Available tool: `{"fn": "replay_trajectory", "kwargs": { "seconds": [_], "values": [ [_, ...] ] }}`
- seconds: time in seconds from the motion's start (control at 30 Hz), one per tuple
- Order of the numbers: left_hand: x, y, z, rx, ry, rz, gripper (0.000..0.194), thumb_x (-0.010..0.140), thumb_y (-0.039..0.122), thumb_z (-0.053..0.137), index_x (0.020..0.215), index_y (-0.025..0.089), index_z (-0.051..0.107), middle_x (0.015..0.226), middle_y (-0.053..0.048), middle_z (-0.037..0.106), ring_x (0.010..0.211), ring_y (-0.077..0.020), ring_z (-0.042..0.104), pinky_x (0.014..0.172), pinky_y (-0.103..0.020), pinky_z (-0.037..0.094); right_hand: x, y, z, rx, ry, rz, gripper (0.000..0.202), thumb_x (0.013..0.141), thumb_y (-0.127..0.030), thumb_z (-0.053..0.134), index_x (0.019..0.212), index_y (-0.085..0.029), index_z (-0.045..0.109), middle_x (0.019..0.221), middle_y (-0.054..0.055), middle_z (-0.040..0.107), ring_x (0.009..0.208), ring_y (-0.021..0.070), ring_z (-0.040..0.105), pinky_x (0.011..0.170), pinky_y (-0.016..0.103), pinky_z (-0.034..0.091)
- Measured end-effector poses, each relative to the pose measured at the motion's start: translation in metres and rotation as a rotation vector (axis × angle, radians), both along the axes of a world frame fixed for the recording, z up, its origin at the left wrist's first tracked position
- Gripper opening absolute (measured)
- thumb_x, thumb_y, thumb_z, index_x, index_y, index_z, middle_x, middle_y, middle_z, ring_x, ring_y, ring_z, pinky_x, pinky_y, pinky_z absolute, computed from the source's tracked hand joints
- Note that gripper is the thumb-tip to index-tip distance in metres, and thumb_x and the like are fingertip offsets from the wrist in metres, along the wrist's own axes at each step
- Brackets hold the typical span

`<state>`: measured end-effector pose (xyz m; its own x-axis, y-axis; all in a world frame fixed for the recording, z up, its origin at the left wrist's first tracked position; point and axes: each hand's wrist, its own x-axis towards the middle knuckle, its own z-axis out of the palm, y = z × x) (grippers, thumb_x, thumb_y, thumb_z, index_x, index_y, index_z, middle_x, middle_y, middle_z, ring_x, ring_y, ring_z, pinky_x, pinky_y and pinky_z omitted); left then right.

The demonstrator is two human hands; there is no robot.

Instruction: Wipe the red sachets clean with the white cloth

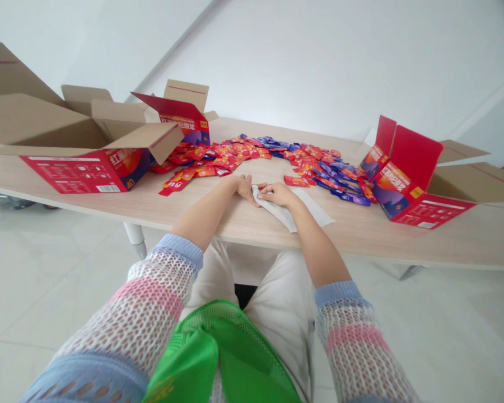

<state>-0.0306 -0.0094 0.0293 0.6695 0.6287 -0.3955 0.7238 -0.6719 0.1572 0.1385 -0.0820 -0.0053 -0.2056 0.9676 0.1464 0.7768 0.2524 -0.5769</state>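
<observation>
Near the middle of the front edge of the table [243, 225], a white sheet [278, 212] lies under the right hand [278, 194], whose fingers bend over its far end. The left hand [246, 188] rests just beside that end; whether either grips it is unclear. Behind, red and purple packets [235, 151] arc toward the back edge between open boxes [429, 210].

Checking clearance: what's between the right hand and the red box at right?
In the head view: a white strip beside the right hand, then red and blue packets heaped up close to the red box.
</observation>
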Motion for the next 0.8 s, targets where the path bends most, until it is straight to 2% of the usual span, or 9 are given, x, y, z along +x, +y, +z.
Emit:
{"fn": "replay_trajectory", "kwargs": {
  "seconds": [0.13,0.33,0.53,0.67,0.8],
  "values": [
    [-0.001,-0.001,0.003,0.005,0.01,0.02,0.139,0.04,0.075,0.073,0.151,0.034,0.001,0.157,-0.005,-0.013,0.139,-0.0427,-0.012,0.111,-0.054,0.005,0.0,0.002,-0.001,0.018,0.02,-0.066,0.028,0.07,-0.049,0.073,0.082,-0.025,0.077,0.085,-0.001,0.073,0.078,0.0177,0.065,0.073,0.026,0.046],
    [0.0,0.005,0.0,0.024,0.066,-0.011,0.131,0.044,0.078,0.069,0.15,0.036,0.004,0.156,-0.004,-0.013,0.139,-0.0435,-0.01,0.11,-0.056,0.005,0.002,0.002,0.001,0.004,0.011,-0.2,0.036,0.067,-0.059,0.071,0.088,-0.03,0.077,0.091,-0.001,0.073,0.087,0.0197,0.065,0.08,0.027,0.047],
    [0.0,0.007,0.0,0.041,0.112,-0.02,0.127,0.05,0.08,0.064,0.151,0.033,0.006,0.156,-0.008,-0.013,0.139,-0.0429,-0.01,0.11,-0.057,0.004,0.003,-0.003,0.008,-0.033,-0.067,-0.382,0.04,0.073,-0.062,0.064,0.095,-0.031,0.075,0.096,0.001,0.073,0.09,0.0216,0.065,0.08,0.03,0.048],
    [-0.001,0.002,0.004,0.024,0.107,-0.025,0.126,0.049,0.082,0.064,0.15,0.038,0.004,0.156,-0.005,-0.014,0.139,-0.0435,-0.01,0.108,-0.06,0.006,0.004,-0.004,0.011,-0.041,-0.111,-0.477,0.044,0.071,-0.063,0.065,0.101,-0.032,0.074,0.105,0.003,0.071,0.1,0.0227,0.063,0.083,0.029,0.046],
    [-0.002,-0.001,0.006,0.009,0.085,-0.021,0.125,0.047,0.081,0.066,0.148,0.043,0.003,0.156,-0.002,-0.014,0.138,-0.0446,-0.01,0.107,-0.062,0.006,0.007,-0.002,0.012,-0.065,-0.135,-0.553,0.042,0.074,-0.062,0.063,0.102,-0.033,0.073,0.105,0.003,0.071,0.1,0.0226,0.063,0.082,0.029,0.046]
  ]
}}
